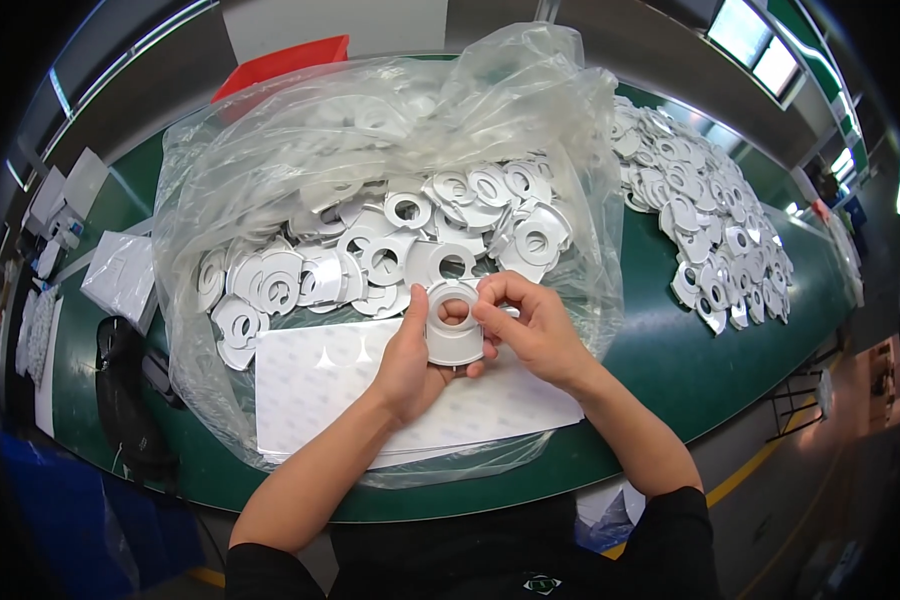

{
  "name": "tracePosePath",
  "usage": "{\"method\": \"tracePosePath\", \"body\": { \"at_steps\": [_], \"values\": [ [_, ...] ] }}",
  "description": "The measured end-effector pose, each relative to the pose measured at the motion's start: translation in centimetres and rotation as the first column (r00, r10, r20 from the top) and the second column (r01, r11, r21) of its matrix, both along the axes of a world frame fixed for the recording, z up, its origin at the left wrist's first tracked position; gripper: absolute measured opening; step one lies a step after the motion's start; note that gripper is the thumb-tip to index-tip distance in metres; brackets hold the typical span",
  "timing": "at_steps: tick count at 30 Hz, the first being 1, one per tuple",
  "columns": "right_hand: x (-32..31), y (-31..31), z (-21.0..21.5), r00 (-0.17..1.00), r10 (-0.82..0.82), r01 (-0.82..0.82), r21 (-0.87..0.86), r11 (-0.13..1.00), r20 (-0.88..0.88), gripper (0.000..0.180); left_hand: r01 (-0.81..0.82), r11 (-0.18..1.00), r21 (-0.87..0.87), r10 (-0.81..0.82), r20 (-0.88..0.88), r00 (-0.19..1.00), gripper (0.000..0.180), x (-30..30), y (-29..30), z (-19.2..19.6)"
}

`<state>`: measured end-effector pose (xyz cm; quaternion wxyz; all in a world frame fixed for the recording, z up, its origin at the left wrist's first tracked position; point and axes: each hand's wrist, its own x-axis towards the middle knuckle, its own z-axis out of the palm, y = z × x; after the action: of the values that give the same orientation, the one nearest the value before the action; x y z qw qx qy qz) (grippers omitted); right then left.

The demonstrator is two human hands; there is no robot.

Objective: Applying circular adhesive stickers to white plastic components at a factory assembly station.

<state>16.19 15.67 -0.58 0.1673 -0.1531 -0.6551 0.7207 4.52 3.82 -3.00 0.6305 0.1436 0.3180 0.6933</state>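
Observation:
A white plastic part [455, 347] with a round hole and a flared lower end is held up in front of me. My left hand [410, 362] grips it, thumb along its left edge and fingers curled behind and below. The thumb and bent fingers of my right hand [535, 330] pinch the ring's right rim. Beneath both hands lies a stack of white sheets [315, 405] with faint marks. Just beyond, many similar white parts [380, 262] spill from a large clear plastic bag [270, 165]. My fingers partly hide the part's edges.
More white parts [705, 215] are heaped at the right of the green table [660, 365]. A red bin [282, 68] stands behind the bag. On the left are a black pouch-like thing [128, 405] and a white wrapped package [120, 272].

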Motion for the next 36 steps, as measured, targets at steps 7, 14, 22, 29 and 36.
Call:
{"method": "tracePosePath", "body": {
  "at_steps": [7, 14, 22, 29, 36],
  "values": [
    [0.0, -0.1, -0.1, 1.0, -0.014, 0.015, 0.035, 0.999, -0.011, 0.013, 0.012, 1.0, 0.011, -0.011, -0.007, 1.0, 0.067, 0.0, -0.1, 0.0],
    [-0.1, -0.3, -0.2, 0.999, -0.048, 0.05, 0.083, 0.995, -0.022, 0.011, 0.02, 0.999, 0.042, -0.019, -0.023, 1.0, 0.057, 0.0, -0.1, 0.1],
    [-0.2, -0.5, -0.3, 0.998, -0.06, 0.062, 0.14, 0.988, -0.02, 0.009, -0.042, 0.998, -0.051, 0.037, -0.084, 0.996, 0.019, 0.2, -0.2, 0.5],
    [-0.3, -1.0, -0.1, 0.995, -0.092, 0.096, 0.16, 0.982, -0.032, 0.008, -0.055, 0.997, -0.05, 0.051, -0.081, 0.995, 0.017, 0.2, -0.2, 0.4],
    [-0.9, -1.4, -0.1, 0.949, -0.257, 0.259, -0.014, 0.966, -0.18, 0.018, -0.093, 0.993, -0.068, 0.087, -0.089, 0.992, 0.017, 0.1, -0.3, 0.2]
  ]
}}
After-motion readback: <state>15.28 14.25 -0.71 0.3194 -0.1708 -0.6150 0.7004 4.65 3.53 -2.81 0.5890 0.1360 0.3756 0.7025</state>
